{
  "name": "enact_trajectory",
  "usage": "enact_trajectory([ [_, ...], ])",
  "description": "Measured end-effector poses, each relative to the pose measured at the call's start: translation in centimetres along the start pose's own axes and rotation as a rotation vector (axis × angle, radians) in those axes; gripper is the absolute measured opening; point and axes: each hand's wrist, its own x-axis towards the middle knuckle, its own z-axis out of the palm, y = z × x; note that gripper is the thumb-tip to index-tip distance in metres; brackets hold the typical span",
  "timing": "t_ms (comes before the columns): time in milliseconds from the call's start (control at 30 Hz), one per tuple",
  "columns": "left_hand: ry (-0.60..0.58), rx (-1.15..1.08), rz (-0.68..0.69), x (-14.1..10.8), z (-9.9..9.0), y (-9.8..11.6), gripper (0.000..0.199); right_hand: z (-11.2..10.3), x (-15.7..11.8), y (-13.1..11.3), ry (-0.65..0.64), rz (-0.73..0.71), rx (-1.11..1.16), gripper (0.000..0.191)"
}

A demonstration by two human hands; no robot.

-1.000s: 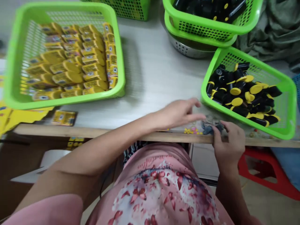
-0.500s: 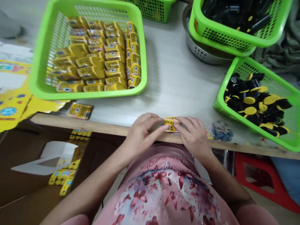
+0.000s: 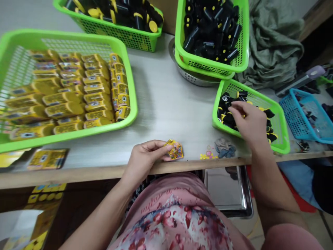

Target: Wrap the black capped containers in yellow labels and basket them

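My left hand pinches a small yellow printed carton between thumb and fingers, just above the table's front edge. The carton looks tilted, with colourful print on its face. My right hand reaches into a small green basket on the right, its thumb and forefinger brought together over the contents. Black cylindrical pieces with yellow ends fill that basket. Whatever is between the right fingertips is too hidden to name.
A large green basket on the left holds rows of wrapped yellow packs. More black pieces fill a back basket and one stacked over a metal colander. A crumpled cloth, yellow bits and a flat yellow pack lie near the edge.
Both hands were together on the carton at the table edge. My right hand has let go and moved right into the small basket; my left keeps the carton. The view has swung right.
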Motion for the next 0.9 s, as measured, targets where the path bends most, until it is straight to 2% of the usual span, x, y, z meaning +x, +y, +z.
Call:
enact_trajectory([
  [33,-0.018,-0.027,-0.018,0.1,0.1,-0.1,0.032,0.0,1.5,0.9,-0.092,0.092,-0.062,0.026],
  [100,-0.058,-0.043,-0.038,0.4,0.3,-0.3,0.034,0.8,4.0,1.9,-0.297,0.181,-0.193,0.028],
  [167,-0.074,-0.034,-0.038,0.5,0.4,-0.6,0.035,2.1,5.6,1.8,-0.458,0.178,-0.294,0.028],
  [233,-0.069,-0.034,-0.034,0.6,0.2,-0.9,0.037,3.2,6.2,1.3,-0.531,0.160,-0.353,0.028],
  [333,-0.059,-0.049,-0.026,0.7,-0.1,-1.0,0.040,3.7,5.6,0.4,-0.552,0.191,-0.382,0.031],
  [433,-0.047,-0.041,-0.010,0.9,-0.4,-1.0,0.035,2.4,5.0,0.6,-0.523,0.215,-0.286,0.035],
  [500,-0.040,-0.056,-0.028,1.0,-0.5,-0.9,0.033,0.8,5.2,1.5,-0.408,0.234,-0.241,0.033],
  [600,-0.049,-0.095,-0.118,1.0,-0.6,-0.6,0.037,-1.7,6.4,4.0,-0.213,0.260,-0.337,0.032],
  [667,-0.062,-0.099,-0.153,1.1,-0.6,-0.5,0.040,-2.7,7.4,5.9,-0.238,0.259,-0.435,0.040],
  [733,-0.072,-0.090,-0.154,1.1,-0.6,-0.4,0.040,-2.9,8.0,7.4,-0.343,0.267,-0.485,0.047],
  [800,-0.079,-0.078,-0.151,1.2,-0.6,-0.4,0.038,-2.4,8.1,8.5,-0.410,0.277,-0.487,0.047],
  [900,-0.094,-0.085,-0.134,1.0,-0.5,-0.5,0.036,-1.9,7.8,9.0,-0.417,0.279,-0.452,0.038],
])
